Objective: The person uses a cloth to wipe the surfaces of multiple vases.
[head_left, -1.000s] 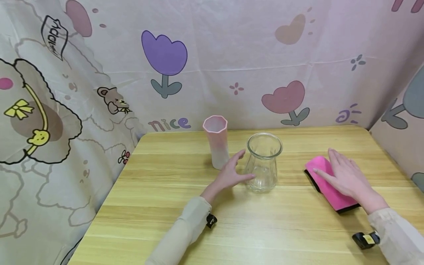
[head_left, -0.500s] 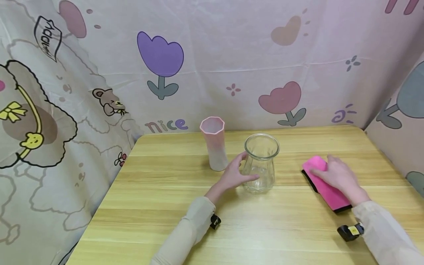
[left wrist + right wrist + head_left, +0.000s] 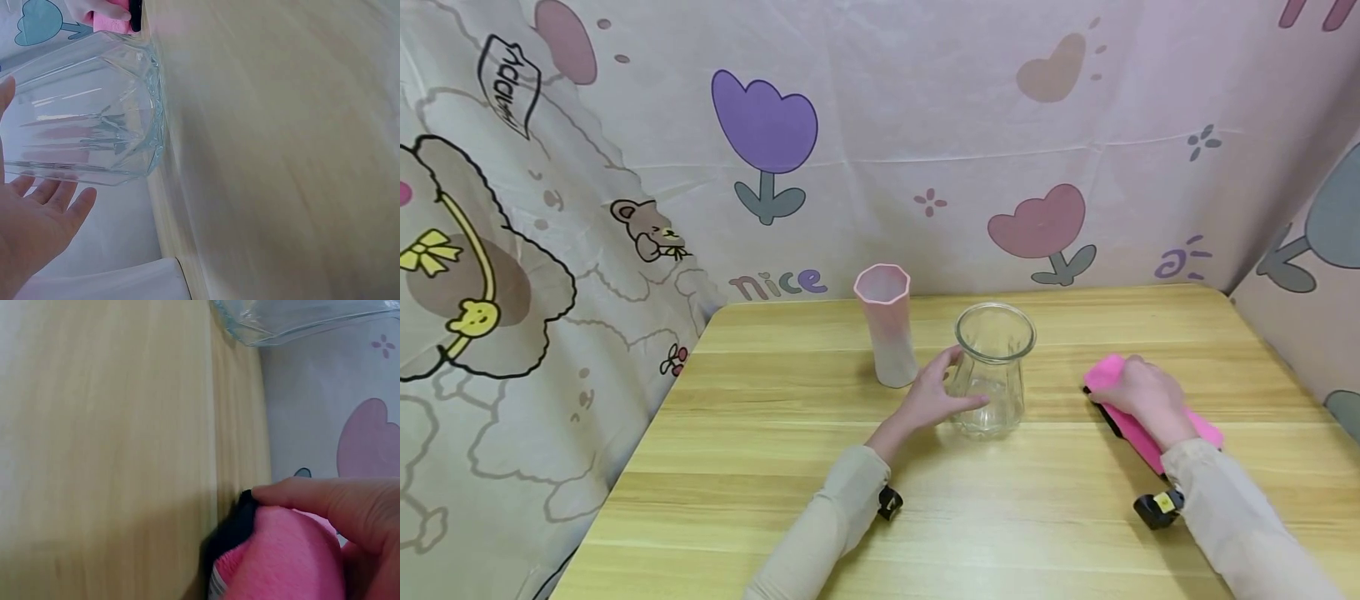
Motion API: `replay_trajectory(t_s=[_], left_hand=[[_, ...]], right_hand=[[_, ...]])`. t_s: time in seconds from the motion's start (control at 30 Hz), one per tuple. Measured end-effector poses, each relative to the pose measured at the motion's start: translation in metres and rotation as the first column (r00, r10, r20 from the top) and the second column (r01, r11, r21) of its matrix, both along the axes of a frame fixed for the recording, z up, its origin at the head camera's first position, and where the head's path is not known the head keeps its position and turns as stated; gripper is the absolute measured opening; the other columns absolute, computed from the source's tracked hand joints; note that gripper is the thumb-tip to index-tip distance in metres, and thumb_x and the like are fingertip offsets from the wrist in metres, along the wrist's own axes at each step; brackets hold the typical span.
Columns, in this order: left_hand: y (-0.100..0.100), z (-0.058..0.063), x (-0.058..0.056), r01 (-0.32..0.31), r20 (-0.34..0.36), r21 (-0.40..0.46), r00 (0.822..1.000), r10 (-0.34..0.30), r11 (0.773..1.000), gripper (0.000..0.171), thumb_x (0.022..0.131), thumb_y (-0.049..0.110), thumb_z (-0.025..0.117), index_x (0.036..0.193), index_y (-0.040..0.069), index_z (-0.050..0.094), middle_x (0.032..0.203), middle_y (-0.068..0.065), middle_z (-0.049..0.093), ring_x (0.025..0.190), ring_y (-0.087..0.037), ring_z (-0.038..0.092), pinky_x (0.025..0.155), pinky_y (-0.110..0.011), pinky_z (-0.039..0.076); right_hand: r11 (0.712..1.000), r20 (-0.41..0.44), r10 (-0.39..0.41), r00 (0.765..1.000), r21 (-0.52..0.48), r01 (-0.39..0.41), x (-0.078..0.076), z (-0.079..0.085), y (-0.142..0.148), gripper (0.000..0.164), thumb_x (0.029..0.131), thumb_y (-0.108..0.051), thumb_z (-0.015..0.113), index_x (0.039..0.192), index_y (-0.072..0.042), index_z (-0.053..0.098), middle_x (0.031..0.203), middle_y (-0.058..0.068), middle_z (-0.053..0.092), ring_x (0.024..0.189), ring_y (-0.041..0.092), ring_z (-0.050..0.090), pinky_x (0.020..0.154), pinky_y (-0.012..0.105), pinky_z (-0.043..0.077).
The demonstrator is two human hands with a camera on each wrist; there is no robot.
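A clear glass vase stands upright on the table. My left hand holds it from its left side, thumb in front and fingers behind; the left wrist view has the glass between thumb and fingers. To the right lies a folded pink cloth with black edging. My right hand grips its far part. In the right wrist view the thumb presses by the cloth's black edge; most of the other fingers are hidden.
A pink-to-white faceted vase stands upright just left of the glass vase, behind my left hand. The wooden table ends at a printed fabric backdrop at the back and sides.
My right hand has gone from lying flat on the pink cloth to curling round it, moving left, and the cloth's near part has bunched. My left hand has closed in on the glass vase.
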State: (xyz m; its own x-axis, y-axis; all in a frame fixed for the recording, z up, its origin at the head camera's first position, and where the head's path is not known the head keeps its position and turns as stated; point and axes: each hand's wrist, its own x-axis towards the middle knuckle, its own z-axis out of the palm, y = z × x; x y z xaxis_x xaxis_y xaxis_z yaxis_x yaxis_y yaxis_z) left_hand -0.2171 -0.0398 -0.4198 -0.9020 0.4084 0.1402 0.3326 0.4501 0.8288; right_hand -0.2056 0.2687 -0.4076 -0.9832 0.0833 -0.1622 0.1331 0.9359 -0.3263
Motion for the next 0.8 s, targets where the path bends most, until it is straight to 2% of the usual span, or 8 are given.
replay_trajectory(t_s=[0.17, 0.37, 0.6, 0.8], left_hand=[[0.000, 0.000, 0.000, -0.002, 0.003, 0.006, 1.000, 0.002, 1.000, 0.086, 0.070, 0.038, 0.077, 0.139, 0.013, 0.033, 0.136, -0.007, 0.043, 0.123, -0.018, 0.040, 0.100, -0.033, 0.037], [0.001, 0.002, 0.001, -0.014, 0.022, 0.011, 1.000, 0.013, 1.000, 0.087, 0.069, 0.040, 0.076, 0.139, 0.013, 0.032, 0.137, -0.007, 0.041, 0.123, -0.020, 0.041, 0.101, -0.037, 0.037], [0.002, 0.001, 0.001, -0.016, 0.021, 0.018, 1.000, 0.016, 1.000, 0.087, 0.069, 0.039, 0.077, 0.139, 0.013, 0.032, 0.138, -0.007, 0.041, 0.124, -0.020, 0.040, 0.101, -0.038, 0.037], [0.002, 0.000, 0.001, -0.013, 0.011, 0.029, 1.000, 0.012, 1.000, 0.085, 0.070, 0.037, 0.077, 0.138, 0.011, 0.033, 0.137, -0.007, 0.042, 0.125, -0.017, 0.039, 0.101, -0.032, 0.037]], right_hand=[[1.000, 0.027, -0.013, 1.000, 0.026, 0.012, -0.005, -0.004, -0.006, 0.084, 0.067, -0.042, 0.070, 0.110, 0.023, 0.037, 0.078, 0.028, 0.052, 0.063, 0.031, 0.049, 0.051, 0.037, 0.042], [0.998, -0.078, 0.039, 0.996, 0.050, -0.036, -0.006, -0.010, -0.012, 0.071, 0.068, -0.037, 0.072, 0.103, 0.018, 0.043, 0.077, 0.030, 0.055, 0.064, 0.034, 0.054, 0.050, 0.041, 0.042], [0.996, -0.194, 0.083, 0.978, 0.029, -0.079, -0.004, -0.016, -0.009, 0.058, 0.067, -0.032, 0.073, 0.095, 0.011, 0.048, 0.073, 0.026, 0.056, 0.061, 0.035, 0.054, 0.049, 0.042, 0.042], [0.991, -0.216, 0.121, 0.969, -0.028, -0.130, -0.001, -0.010, -0.005, 0.064, 0.070, -0.030, 0.071, 0.107, 0.016, 0.046, 0.083, 0.030, 0.058, 0.067, 0.036, 0.055, 0.055, 0.047, 0.045]])
